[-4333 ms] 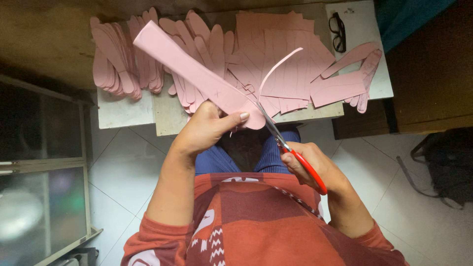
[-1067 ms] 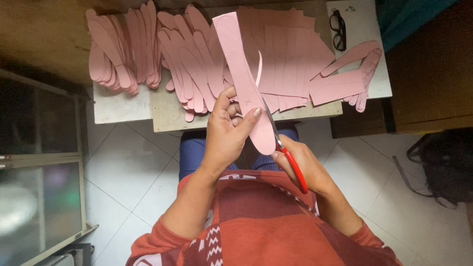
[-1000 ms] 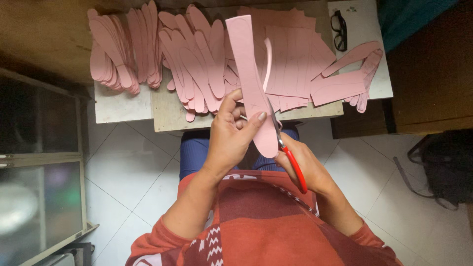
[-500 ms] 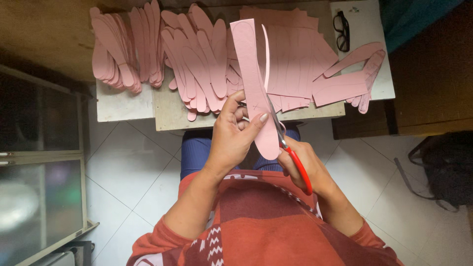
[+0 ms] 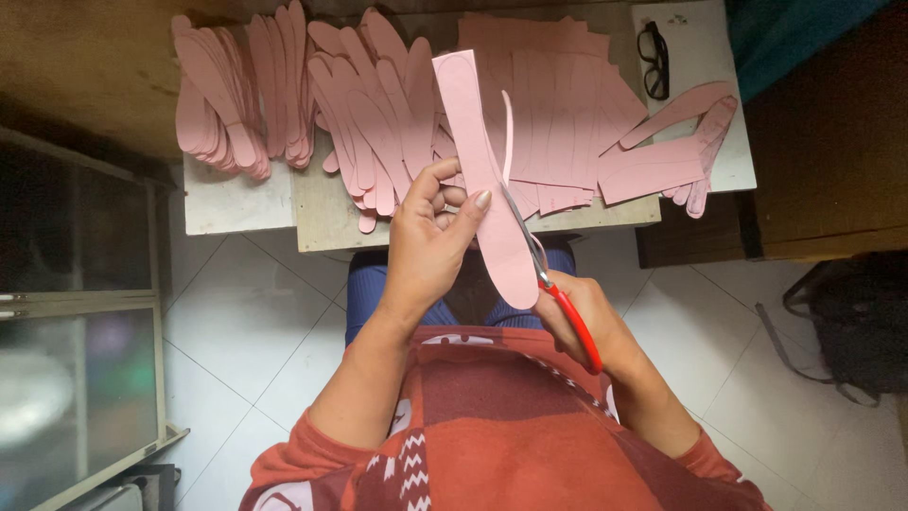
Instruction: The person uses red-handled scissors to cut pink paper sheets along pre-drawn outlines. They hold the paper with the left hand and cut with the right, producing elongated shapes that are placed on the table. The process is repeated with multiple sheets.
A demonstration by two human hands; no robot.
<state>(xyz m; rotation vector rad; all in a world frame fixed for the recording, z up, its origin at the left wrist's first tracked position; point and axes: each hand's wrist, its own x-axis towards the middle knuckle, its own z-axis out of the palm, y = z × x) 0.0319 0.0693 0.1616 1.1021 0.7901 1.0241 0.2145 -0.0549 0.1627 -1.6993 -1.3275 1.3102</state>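
Your worktop [image 5: 331, 222] already has big stacks of cut pink shapes [image 5: 284, 104], uncut sheets [image 5: 567, 123] still left. Your left hand [image 5: 426, 246] pinches the pink strip [image 5: 482, 161] above your lap; right hand [image 5: 582, 317] squeezes the scissors [image 5: 558, 298], about halfway up its edge.

Floor: pale square tiles [image 5: 255, 312], thin dark joints.
Tabletop: light wooden board [image 5: 326, 213], worn.
Left: glass-fronted cabinet [image 5: 76, 378].
Right: dark wooden furniture [image 5: 832, 142]; black bag [image 5: 851, 322] on floor.
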